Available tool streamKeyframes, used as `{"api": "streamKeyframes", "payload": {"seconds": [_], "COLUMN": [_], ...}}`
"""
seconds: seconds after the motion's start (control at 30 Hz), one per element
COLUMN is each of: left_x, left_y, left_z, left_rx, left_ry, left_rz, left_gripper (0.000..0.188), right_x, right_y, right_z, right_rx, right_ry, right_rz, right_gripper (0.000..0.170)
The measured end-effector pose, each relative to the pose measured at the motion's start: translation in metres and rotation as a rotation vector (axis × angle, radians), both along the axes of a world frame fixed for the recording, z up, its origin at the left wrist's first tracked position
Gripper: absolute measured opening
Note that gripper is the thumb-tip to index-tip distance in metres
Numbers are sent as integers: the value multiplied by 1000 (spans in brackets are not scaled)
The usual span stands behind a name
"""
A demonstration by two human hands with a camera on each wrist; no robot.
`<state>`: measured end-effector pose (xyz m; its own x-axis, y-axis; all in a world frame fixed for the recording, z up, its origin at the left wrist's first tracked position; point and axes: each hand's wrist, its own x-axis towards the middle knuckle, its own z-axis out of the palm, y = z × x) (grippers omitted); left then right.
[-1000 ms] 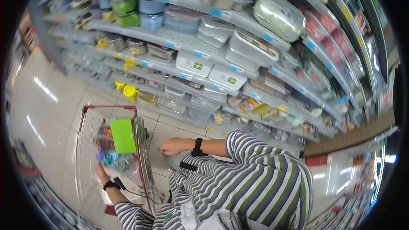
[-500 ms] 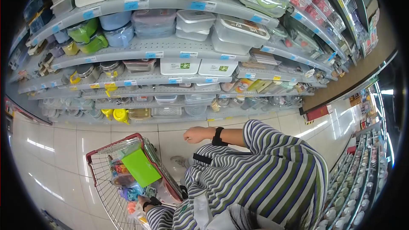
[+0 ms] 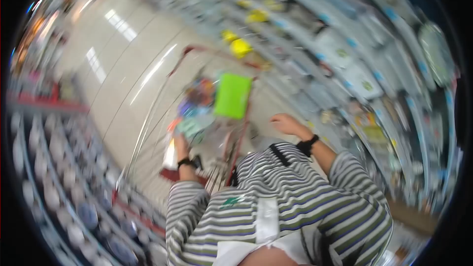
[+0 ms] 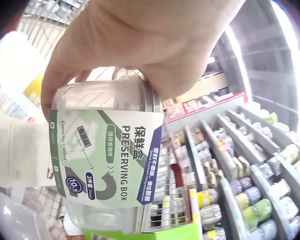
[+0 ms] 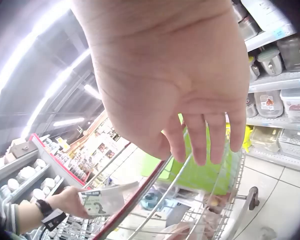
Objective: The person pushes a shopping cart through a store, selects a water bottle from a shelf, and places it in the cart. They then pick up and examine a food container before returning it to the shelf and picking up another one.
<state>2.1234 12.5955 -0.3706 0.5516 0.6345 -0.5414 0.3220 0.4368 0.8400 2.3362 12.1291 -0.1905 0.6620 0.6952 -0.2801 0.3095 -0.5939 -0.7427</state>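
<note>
My left hand grips a clear plastic food storage box with a green and white "PRESERVING BOX" sleeve, its fingers over one end. In the head view the box is over the shopping cart, blurred. Beside the cart's red rim, my right hand hangs with loose fingers and holds nothing. A bright green box sits in the cart among several bagged goods.
Shelves of plastic containers run along the right side. To the left stand racks of bowls and cups. Pale tiled floor stretches ahead of the cart between them.
The head view has swung round, so the container shelves lie to the right and the bowl racks show at left. The left hand stays at the cart; the right hand still hangs beside it.
</note>
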Motion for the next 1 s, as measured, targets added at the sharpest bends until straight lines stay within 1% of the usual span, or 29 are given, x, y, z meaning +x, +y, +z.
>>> {"api": "streamKeyframes", "payload": {"seconds": [0.03,0.07,0.1,0.13,0.17,0.2,0.23,0.3,0.33,0.37,0.4,0.43,0.5,0.57,0.63,0.67,0.7,0.73,0.77,0.8,0.83,0.87,0.9,0.97,1.0], "left_x": [6,16,14,11,8,1,-7,-28,-35,-43,-55,-63,-74,-82,-86,-87,-86,-83,-79,-75,-72,-68,-62,-49,-39], "left_y": [7,-13,-8,-18,-38,-52,-64,-78,-88,-101,-111,-119,-134,-148,-162,-163,-171,-177,-185,-196,-210,-222,-232,-259,-276], "left_z": [5,86,87,122,173,208,234,258,275,287,281,277,278,297,322,304,316,315,322,328,335,343,343,331,327], "left_rx": [165,305,306,226,143,64,-14,-121,-143,-162,-179,-177,-23,-133,-102,-30,-9,24,54,57,107,161,169,128,34], "left_ry": [87,59,158,135,106,37,-40,-145,-187,-228,-291,-366,-400,-420,-276,-260,-277,-301,-324,-339,-326,-311,-326,-445,-563], "left_rz": [49,41,110,134,149,164,172,138,141,139,112,81,81,123,87,34,-7,-48,-89,-101,-169,-233,-233,-369,-394], "left_gripper": [54,63,66,68,70,68,67,65,63,62,59,56,57,60,61,62,60,59,58,58,55,54,54,55,59], "right_x": [-9,-11,-14,-23,-32,-40,-47,-72,-82,-92,-99,-102,-114,-133,-143,-147,-152,-157,-160,-161,-162,-162,-163,-165,-167], "right_y": [10,15,24,41,51,59,72,104,115,125,135,140,146,145,129,120,110,98,85,72,59,46,29,-10,-32], "right_z": [11,19,24,36,51,65,78,103,112,119,123,122,117,121,130,139,147,151,151,150,149,149,149,151,152], "right_rx": [35,42,35,58,66,71,83,244,258,441,628,666,679,831,745,766,729,685,690,718,746,756,761,771,772], "right_ry": [-33,-26,-28,-23,-41,-64,-68,91,86,238,391,379,60,278,248,225,175,127,109,87,66,51,23,-30,-57], "right_rz": [14,45,58,118,79,33,73,-34,-12,-59,-104,-75,38,-109,-167,-162,-189,-221,-227,-292,-352,-348,-400,-507,-564], "right_gripper": [27,28,29,29,31,34,34,42,42,45,48,48,54,57,58,58,57,56,56,56,55,55,54,54,53]}}
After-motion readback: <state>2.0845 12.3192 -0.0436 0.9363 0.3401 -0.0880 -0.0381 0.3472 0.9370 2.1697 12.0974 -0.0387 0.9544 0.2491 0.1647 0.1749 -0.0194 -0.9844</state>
